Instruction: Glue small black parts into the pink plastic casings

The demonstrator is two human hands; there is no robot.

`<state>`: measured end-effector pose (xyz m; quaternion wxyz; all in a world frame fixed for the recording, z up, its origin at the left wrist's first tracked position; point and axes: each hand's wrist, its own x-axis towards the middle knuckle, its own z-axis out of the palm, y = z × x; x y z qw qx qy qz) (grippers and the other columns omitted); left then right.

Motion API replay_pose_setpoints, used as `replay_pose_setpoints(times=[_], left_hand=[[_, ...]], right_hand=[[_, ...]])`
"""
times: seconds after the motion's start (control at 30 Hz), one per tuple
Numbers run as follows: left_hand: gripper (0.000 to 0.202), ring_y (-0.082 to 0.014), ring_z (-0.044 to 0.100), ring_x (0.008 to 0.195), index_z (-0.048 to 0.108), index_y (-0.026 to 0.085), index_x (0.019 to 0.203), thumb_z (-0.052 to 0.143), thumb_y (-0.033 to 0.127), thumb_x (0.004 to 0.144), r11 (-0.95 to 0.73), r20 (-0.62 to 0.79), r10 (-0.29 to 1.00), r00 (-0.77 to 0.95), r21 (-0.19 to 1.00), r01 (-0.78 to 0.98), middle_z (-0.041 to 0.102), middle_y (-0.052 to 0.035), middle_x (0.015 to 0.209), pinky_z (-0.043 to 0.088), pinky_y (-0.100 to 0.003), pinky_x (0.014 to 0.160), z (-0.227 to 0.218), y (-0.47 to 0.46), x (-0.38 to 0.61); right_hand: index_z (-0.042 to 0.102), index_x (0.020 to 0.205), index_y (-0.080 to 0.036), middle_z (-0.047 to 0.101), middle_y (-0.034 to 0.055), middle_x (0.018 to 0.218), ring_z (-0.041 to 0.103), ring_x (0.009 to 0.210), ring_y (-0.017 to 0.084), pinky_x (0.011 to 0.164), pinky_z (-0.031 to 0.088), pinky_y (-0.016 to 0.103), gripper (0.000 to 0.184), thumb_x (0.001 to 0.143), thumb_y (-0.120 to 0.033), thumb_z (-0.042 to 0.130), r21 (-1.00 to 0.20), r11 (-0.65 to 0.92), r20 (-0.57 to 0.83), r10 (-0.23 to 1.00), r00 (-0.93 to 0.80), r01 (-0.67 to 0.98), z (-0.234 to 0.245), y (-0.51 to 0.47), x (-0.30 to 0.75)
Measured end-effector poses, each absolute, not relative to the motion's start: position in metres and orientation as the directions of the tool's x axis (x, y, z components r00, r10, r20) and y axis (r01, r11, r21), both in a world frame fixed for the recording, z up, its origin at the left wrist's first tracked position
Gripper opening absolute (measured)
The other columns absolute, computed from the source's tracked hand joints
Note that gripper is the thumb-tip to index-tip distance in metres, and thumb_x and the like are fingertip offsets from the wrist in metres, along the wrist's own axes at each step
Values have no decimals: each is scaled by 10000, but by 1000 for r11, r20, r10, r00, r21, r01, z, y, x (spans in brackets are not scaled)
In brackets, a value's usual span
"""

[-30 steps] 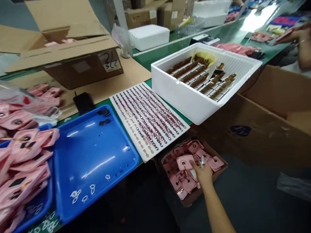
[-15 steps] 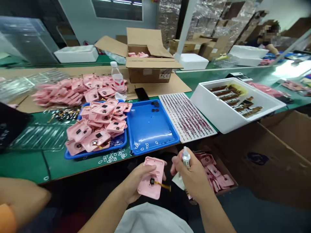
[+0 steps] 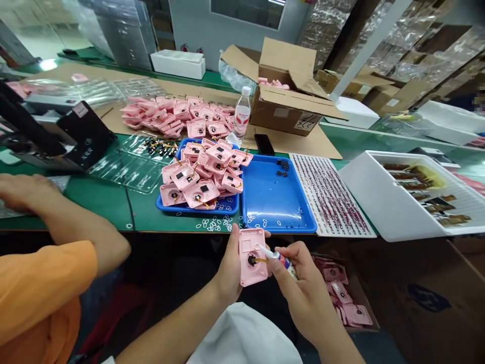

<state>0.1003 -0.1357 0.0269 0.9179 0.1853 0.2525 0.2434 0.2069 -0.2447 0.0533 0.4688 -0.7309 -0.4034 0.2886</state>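
My left hand [image 3: 229,273] is wrapped round a pink plastic casing [image 3: 252,240], its inner side facing up. A small black camera module [image 3: 251,260] sits in the casing, with an orange ribbon cable running off to the right. Between the fingers of my right hand [image 3: 297,278] is a small glue tube [image 3: 285,264] with a white nozzle. The nozzle tip is over the casing's right part, above the cable; whether it touches the plastic I cannot tell.
A blue tray [image 3: 161,202] heaped with pink casings stands beside another blue tray [image 3: 278,194] holding small black parts. Rightward lie a white sheet with rows of parts [image 3: 329,197] and a foam box [image 3: 364,202]. A co-worker's arm [image 3: 87,222] rests at left.
The tube has tilted from pointing up to pointing left, and its nozzle has come over the casing. My left hand has raised and turned the casing upright. The view has swung left.
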Motion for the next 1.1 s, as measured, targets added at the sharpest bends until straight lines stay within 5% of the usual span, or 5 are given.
replay_pose_setpoints(times=[0.37,1.1], left_hand=[[821,-244,670,750,668,112,1223,596,836,841,792,-313,555,770,482,-375,662,-55,785,505,-343,732,33,-136,91],[780,-183,588,742,700,171,1189,572,856,839,788,-339,527,779,539,-299,658,-53,877,470,-298,716,29,-141,93]], right_hand=[[553,993,-253,670,50,890,609,801,211,526,329,277,264,1019,-514,579,-867,-334,-171,896,409,369,65,-236,196],[522,946,-259,595,-26,730,489,585,151,553,360,270,215,1030,-454,559,-847,-322,-137,901,412,422,72,-236,195]])
